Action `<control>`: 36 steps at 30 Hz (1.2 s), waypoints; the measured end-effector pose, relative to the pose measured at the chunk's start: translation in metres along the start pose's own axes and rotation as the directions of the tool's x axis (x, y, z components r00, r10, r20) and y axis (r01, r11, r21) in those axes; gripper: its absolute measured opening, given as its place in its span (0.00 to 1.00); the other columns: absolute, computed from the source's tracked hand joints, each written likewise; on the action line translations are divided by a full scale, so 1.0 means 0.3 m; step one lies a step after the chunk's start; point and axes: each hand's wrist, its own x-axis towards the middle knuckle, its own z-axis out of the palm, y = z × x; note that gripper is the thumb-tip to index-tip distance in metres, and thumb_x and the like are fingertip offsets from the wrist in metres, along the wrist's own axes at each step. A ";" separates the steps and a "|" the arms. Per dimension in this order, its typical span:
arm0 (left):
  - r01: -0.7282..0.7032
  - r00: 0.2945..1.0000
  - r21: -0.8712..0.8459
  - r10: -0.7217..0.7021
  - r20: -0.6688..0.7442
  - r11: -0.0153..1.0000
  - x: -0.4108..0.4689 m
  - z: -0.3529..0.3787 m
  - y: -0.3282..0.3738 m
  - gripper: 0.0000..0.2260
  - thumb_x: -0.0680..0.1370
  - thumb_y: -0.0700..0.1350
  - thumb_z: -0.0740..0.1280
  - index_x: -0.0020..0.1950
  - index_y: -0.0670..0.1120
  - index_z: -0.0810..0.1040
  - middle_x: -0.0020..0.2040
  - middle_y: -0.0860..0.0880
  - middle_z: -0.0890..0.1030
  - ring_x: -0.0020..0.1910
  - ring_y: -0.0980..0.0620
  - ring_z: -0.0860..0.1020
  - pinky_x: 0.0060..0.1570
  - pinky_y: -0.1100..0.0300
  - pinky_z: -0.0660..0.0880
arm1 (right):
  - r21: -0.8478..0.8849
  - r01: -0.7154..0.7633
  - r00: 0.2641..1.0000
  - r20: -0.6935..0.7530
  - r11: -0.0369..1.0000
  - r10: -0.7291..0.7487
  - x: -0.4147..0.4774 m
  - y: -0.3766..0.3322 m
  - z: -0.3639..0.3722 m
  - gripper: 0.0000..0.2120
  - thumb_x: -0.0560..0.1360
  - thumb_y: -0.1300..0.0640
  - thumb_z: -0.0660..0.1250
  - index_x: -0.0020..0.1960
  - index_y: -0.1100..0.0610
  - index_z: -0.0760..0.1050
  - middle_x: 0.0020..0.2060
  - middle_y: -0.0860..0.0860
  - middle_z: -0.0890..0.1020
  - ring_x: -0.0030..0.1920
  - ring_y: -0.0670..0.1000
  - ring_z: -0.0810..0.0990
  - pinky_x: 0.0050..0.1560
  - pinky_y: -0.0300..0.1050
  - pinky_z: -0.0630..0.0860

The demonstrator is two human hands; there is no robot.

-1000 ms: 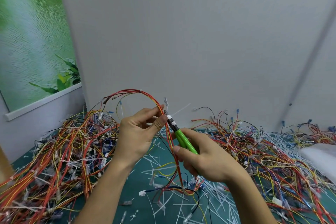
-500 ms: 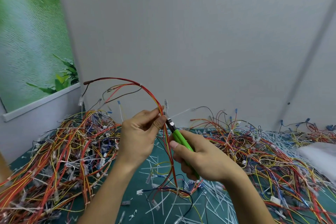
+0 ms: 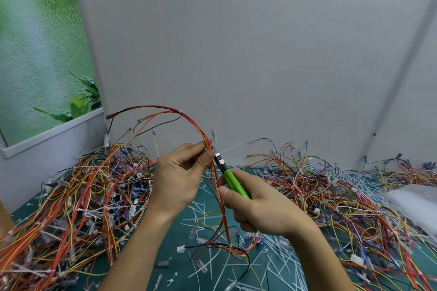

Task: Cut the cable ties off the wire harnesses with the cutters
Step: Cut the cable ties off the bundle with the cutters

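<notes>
My left grip (image 3: pixel 182 177) pinches the wire harness (image 3: pixel 203 132) above the counter (image 3: pixel 179 264), just beside its cable tie (image 3: pixel 234 145). It looks light and floppy, so I hold close. My right grip (image 3: pixel 260 205) wraps the cutters (image 3: pixel 233 181).

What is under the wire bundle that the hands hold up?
Cut white cable ties and loose wires lie on the green mat below the harness. The left hand and right hand cover part of it.
</notes>
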 end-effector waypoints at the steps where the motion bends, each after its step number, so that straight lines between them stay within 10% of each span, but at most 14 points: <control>1: 0.021 1.000 -0.047 -0.021 -0.016 0.999 0.002 0.001 0.005 0.11 0.76 0.44 0.73 0.58 0.51 0.85 0.46 0.52 0.86 0.44 0.54 0.84 0.45 0.63 0.80 | -0.001 0.011 1.000 -0.012 1.000 -0.011 0.002 0.001 0.003 0.15 0.77 0.39 0.65 0.54 0.49 0.72 0.38 0.54 0.72 0.30 0.50 0.71 0.31 0.45 0.72; 13: 0.271 0.951 -0.316 -0.305 -0.061 0.909 0.007 0.020 0.024 0.09 0.70 0.50 0.77 0.47 0.49 0.85 0.45 0.48 0.87 0.45 0.52 0.85 0.44 0.66 0.80 | -0.099 0.124 0.973 -0.181 0.987 -0.140 0.031 0.026 0.046 0.02 0.83 0.48 0.65 0.52 0.41 0.72 0.31 0.45 0.71 0.33 0.50 0.69 0.36 0.50 0.69; 36: 0.058 0.992 -0.038 -0.062 -0.107 0.998 -0.021 0.041 0.042 0.08 0.79 0.42 0.72 0.53 0.54 0.84 0.47 0.54 0.86 0.48 0.52 0.85 0.48 0.65 0.80 | 0.134 0.038 0.996 -0.085 0.990 -0.027 0.012 -0.008 0.036 0.13 0.78 0.47 0.67 0.59 0.51 0.72 0.29 0.43 0.70 0.28 0.47 0.68 0.30 0.46 0.69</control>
